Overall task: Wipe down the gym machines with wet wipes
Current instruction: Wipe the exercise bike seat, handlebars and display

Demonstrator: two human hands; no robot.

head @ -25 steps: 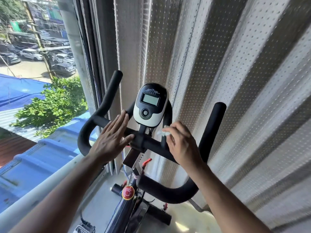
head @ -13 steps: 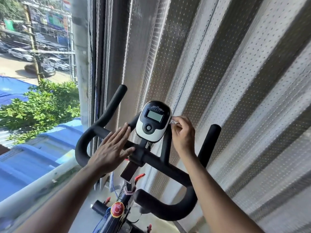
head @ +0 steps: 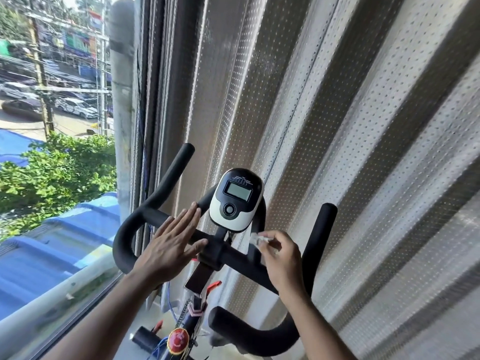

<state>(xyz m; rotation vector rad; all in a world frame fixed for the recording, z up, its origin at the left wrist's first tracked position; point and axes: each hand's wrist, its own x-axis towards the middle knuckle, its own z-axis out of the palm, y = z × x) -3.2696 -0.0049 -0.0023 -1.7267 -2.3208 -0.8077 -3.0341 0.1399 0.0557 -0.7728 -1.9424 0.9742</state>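
1. The wet wipe (head: 260,239) is a small crumpled white wad, pinched in the fingertips of the right hand (head: 281,261), just below the right edge of the bike's console (head: 235,201) and right by the upright loop of the handlebar (head: 233,255). I'd guess it's soft, limp, basically weightless and a bit slick from being damp, so bunching it up and pinching it is the sensible hold.
2. The console looks like smooth hard plastic with a screen, so I'd go light on pressure there. The handlebar grips look like matte foam or rubber, so more drag on the wipe, probably.
3. The left hand (head: 170,245) is flat, fingers straight and together, resting on the left side of the crossbar. It holds nothing and seems to just steady the bike.
4. Versus half a second ago: the right hand has dropped from up beside the console's top right edge to under it. The left hand has barely moved. The camera has tilted too, so more wall shows above.
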